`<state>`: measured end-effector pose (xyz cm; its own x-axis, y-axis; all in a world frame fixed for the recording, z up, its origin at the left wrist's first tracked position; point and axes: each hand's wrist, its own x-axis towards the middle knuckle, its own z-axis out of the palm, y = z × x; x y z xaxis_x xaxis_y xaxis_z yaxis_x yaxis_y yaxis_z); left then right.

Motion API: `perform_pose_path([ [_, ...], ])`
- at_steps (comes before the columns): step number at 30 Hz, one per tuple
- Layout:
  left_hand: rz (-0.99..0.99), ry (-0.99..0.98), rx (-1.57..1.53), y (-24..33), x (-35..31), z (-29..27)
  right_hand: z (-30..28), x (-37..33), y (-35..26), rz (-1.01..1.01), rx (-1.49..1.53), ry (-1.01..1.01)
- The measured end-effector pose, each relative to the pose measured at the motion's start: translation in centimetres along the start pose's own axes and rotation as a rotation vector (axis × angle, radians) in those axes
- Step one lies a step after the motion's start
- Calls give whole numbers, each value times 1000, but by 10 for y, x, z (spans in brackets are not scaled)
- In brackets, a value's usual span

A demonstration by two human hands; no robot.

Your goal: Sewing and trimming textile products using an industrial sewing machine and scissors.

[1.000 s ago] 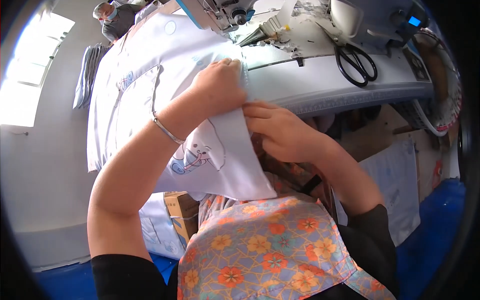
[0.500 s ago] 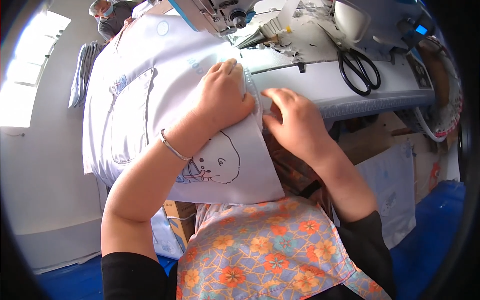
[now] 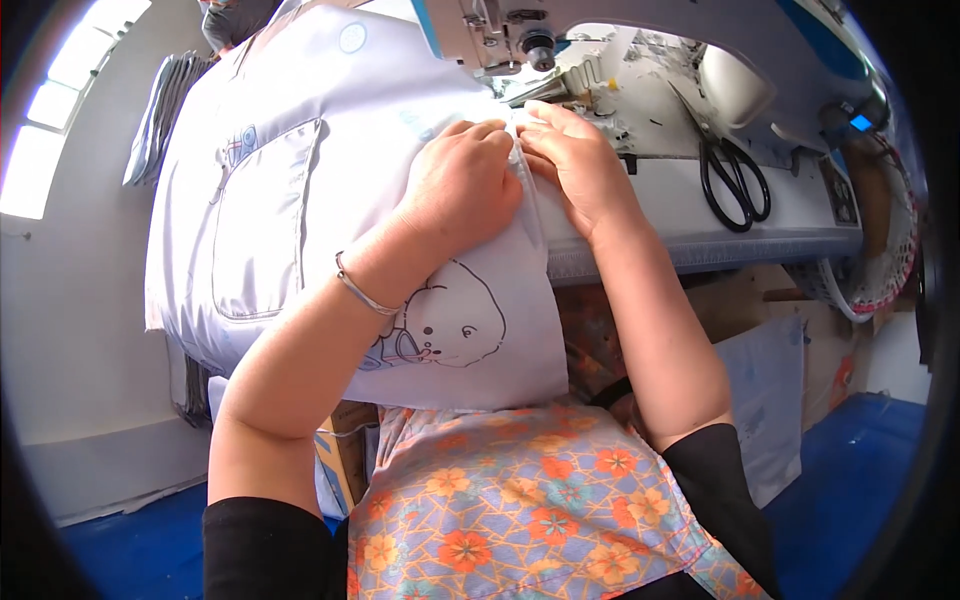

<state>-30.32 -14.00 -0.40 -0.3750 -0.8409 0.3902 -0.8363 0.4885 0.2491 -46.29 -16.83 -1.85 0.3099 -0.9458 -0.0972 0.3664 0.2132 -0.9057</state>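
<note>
Where white fabric (image 3: 370,90) ends, hands (image 3: 462,185) (image 3: 588,170) sit close, elbows (image 3: 255,412) bent.

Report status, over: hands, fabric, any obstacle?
Left hand on printed white fabric; right hand at its right edge. Black-handled scissors farther right, apart from both hands.

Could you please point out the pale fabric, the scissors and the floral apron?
Pale fabric (image 3: 355,180): head view, its plain middle.
Scissors (image 3: 711,146): head view, where the handles meet.
Floral apron (image 3: 525,490): head view, middle of its front.

cloth (image 3: 355,180): partly hidden | sewing machine (image 3: 720,30): top cropped | co-worker (image 3: 238,22): head cropped
</note>
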Motion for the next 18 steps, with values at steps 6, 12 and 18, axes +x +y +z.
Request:
perform_pose_path([
  [6,-23,-17,-5,-1,1,0,8,1,-4,3,-102,64],
  [12,-20,-50,5,-3,5,-2,10,0,-8,11,-45,90],
  [18,-25,-44,0,-5,11,-2,6,12,-1,-35,-86,62],
])
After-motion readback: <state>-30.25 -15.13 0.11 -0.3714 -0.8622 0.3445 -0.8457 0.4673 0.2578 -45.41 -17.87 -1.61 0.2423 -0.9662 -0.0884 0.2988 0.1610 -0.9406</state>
